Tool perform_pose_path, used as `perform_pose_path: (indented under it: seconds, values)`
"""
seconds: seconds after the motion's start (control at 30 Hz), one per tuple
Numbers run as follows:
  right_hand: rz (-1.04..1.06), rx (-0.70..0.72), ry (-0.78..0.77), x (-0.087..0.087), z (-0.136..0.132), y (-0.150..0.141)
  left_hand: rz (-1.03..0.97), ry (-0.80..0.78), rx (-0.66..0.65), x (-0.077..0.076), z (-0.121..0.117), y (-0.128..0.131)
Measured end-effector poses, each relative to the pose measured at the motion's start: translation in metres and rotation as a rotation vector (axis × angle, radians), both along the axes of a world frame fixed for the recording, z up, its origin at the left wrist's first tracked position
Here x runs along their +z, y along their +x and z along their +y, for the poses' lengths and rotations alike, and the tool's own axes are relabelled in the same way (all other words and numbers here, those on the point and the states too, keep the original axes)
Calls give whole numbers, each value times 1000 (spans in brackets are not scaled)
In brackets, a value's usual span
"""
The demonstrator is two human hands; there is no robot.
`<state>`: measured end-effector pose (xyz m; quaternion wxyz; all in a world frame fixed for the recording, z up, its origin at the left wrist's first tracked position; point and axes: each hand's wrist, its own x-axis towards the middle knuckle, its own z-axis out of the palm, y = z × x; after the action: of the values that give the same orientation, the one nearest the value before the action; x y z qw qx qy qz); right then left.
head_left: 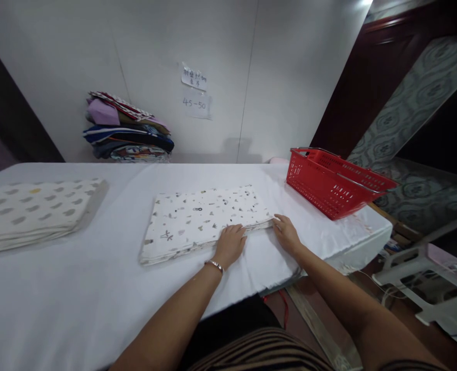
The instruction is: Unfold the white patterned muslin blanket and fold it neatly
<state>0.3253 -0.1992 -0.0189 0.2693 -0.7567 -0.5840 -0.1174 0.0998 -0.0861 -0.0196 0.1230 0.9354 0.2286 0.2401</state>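
A folded white cloth [209, 214] with small grey, black and tan prints lies in several layers in the middle of the table. My left hand [230, 245], with a bracelet at the wrist, rests on its front edge, fingers stretched over the top layer. At the front right corner, my right hand [286, 233] has its fingers closed on the cloth's edge; the fingertips are partly hidden. To the left lies a second folded cloth [38, 208], cream with grey drop-shaped prints and one yellow one.
A red plastic basket [317, 185] with metal handles stands at the table's right end. Against the wall, folded fabrics [130, 129] are stacked at the back left. The white-covered table [116, 288] ends just before my body. A plastic stool [425, 283] stands lower right.
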Motion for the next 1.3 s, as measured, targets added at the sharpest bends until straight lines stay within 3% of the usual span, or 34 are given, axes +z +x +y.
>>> perform_pose_path:
  seconds: [0.77, 1.3]
  values:
    - [16, -293, -129, 1, 14, -14, -1, -5, -44, 1, -1, -1]
    - [-10, -340, -149, -5, 14, -8, -25, -4, -46, 1, -1, -2]
